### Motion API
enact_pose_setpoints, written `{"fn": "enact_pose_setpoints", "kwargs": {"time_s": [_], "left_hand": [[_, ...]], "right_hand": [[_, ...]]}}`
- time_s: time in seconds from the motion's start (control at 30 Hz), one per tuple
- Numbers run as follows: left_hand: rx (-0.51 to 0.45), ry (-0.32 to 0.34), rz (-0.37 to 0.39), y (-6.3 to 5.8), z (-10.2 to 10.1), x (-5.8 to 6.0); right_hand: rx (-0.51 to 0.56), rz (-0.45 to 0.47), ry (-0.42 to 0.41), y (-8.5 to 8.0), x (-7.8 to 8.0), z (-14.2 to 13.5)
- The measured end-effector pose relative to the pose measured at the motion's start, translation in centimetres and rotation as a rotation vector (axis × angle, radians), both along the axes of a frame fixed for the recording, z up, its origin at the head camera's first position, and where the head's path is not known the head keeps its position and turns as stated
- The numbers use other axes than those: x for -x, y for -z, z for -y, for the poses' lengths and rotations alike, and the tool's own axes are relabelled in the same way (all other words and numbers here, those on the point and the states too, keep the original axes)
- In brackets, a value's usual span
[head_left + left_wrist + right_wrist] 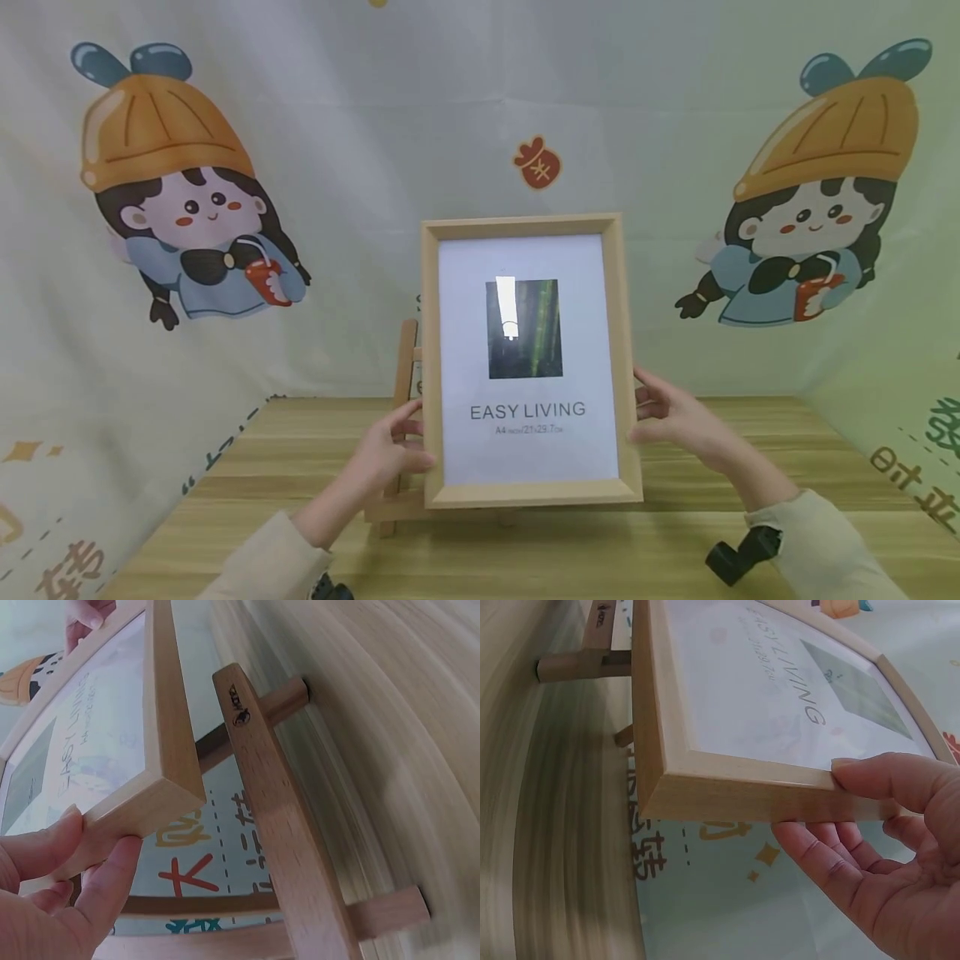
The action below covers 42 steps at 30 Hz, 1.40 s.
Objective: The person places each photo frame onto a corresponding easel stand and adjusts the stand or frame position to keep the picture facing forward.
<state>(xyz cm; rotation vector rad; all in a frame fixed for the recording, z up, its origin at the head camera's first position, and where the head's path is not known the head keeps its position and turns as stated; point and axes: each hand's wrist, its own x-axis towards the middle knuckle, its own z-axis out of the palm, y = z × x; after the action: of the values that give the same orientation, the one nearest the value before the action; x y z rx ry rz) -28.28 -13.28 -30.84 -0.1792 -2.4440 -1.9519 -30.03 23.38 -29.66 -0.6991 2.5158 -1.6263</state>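
Note:
A light wooden picture frame stands upright between my hands, its sheet printed with a dark green picture and the words EASY LIVING. My left hand grips its left side low down, thumb on the front edge, as the left wrist view also shows. On the opposite side my right hand pinches the edge, with the thumb on the front and the fingers at the outer side. Behind the picture frame is a small wooden easel, mostly hidden in the head view. In the left wrist view a gap shows between the frame's bottom corner and the easel's ledge.
The easel stands on a wood-grain table. A pale cloth backdrop with cartoon figures and printed characters hangs behind and along both sides. Black wrist camera mounts sit at both sleeves.

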Motion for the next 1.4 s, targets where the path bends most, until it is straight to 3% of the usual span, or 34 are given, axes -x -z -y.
{"fn": "enact_pose_setpoints", "kwargs": {"time_s": [1.4], "left_hand": [[0.092, 0.003, -0.02, -0.4, 4.9, -0.3]], "right_hand": [[0.054, -0.005, -0.041, 0.0, 2.1, 5.3]]}}
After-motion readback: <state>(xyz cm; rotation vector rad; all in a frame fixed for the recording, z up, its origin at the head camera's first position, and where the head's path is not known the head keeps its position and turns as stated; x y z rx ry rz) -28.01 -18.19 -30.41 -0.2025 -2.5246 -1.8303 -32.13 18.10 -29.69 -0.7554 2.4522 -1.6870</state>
